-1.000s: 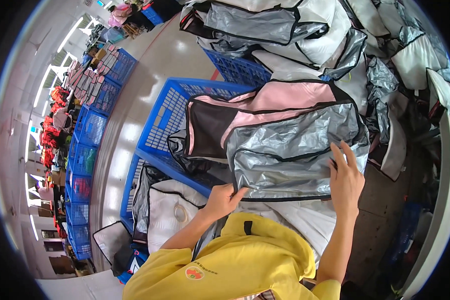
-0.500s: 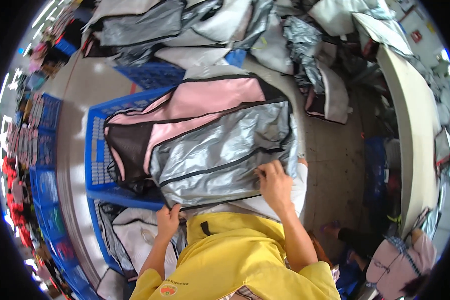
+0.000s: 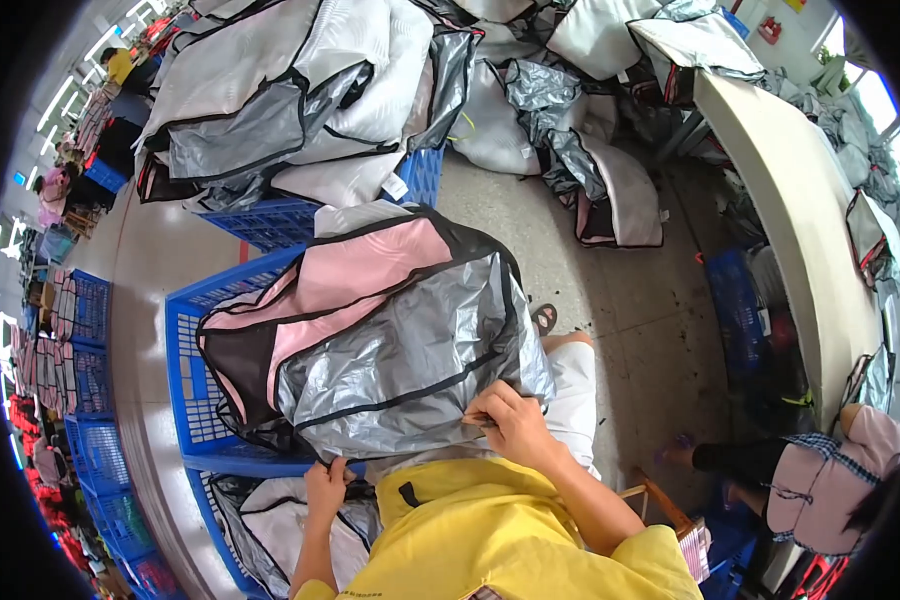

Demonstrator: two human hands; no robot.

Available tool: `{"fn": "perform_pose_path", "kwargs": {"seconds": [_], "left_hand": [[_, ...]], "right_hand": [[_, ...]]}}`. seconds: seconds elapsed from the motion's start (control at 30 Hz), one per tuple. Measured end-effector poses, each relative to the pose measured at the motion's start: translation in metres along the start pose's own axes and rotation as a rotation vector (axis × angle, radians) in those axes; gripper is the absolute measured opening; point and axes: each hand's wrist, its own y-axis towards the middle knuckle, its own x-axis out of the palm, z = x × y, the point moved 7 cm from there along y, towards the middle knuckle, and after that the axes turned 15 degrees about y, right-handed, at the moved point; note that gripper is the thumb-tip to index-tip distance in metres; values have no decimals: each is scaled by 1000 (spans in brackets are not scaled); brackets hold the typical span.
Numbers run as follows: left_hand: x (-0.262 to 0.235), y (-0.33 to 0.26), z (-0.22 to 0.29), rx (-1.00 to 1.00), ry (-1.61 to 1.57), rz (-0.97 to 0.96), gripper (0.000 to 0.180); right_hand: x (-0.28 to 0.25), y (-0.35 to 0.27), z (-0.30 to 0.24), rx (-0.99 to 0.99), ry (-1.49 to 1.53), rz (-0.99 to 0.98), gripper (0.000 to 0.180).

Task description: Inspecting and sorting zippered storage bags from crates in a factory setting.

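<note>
A sewn pink and silver fabric bag piece (image 3: 400, 345) with black binding and a dark mesh corner is spread across my lap and a blue plastic crate (image 3: 195, 375). My left hand (image 3: 327, 488) is closed, pinching the black-bound near corner of the piece. Over the silver side, close to its right near edge, my right hand (image 3: 510, 420) is closed around a small dark metal tool (image 3: 478, 420) that looks like thread snips. Most of that tool is hidden in the fingers.
Behind, another blue crate (image 3: 270, 228) is heaped with white and silver pieces (image 3: 260, 90). More pieces lie in a crate (image 3: 290, 530) at lower left. A pale tabletop (image 3: 770, 220) stands on the right, with a seated person (image 3: 820, 490) at lower right.
My right hand has moved down and left over the silver fabric, and the tool in it now shows. My left hand stays on the near corner. The view has shifted.
</note>
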Motion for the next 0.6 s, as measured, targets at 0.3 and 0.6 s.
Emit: {"fn": "perform_pose_path", "kwargs": {"seconds": [0.3,0.6], "left_hand": [[-118,-5,117,285,209,357,65],[-116,10,146,280,407,715,59]], "right_hand": [[15,-13,-12,-1,64,-53,32],[23,-16,-20,-33,84,11,23]]}}
